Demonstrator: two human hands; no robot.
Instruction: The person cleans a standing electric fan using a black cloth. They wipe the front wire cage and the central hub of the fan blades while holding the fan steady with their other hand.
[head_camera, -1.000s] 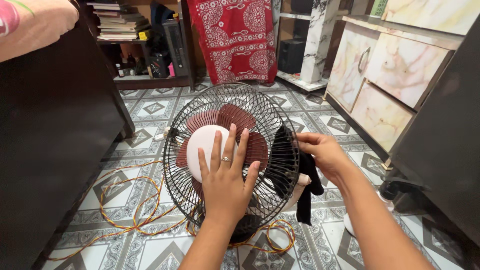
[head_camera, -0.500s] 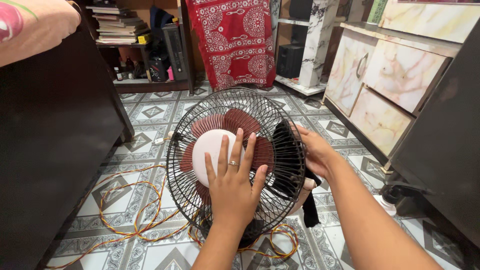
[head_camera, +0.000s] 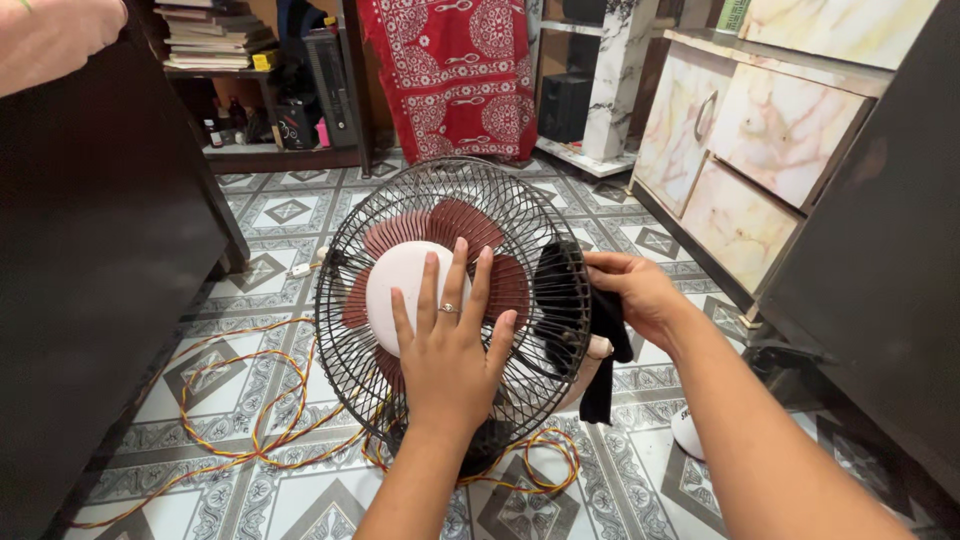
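Note:
A table fan (head_camera: 400, 215) with a black wire grille, dark red blades and a white centre cap stands on the tiled floor in front of me. My left hand (head_camera: 452, 345) lies flat on the front of the grille, fingers spread over the white cap. My right hand (head_camera: 635, 295) grips a black cloth (head_camera: 600, 355) and presses it against the grille's right rim; the cloth hangs down behind the fan.
A twisted red-and-yellow cable (head_camera: 240, 420) loops on the floor around the fan's base. A dark cabinet (head_camera: 90, 250) stands at left, marble-patterned cupboards (head_camera: 760, 150) at right, a red patterned cloth (head_camera: 455, 75) and bookshelves (head_camera: 215, 40) at the back.
My right hand with the black cloth has slid a little along the grille's right rim. The left hand has stayed flat on the front of the grille.

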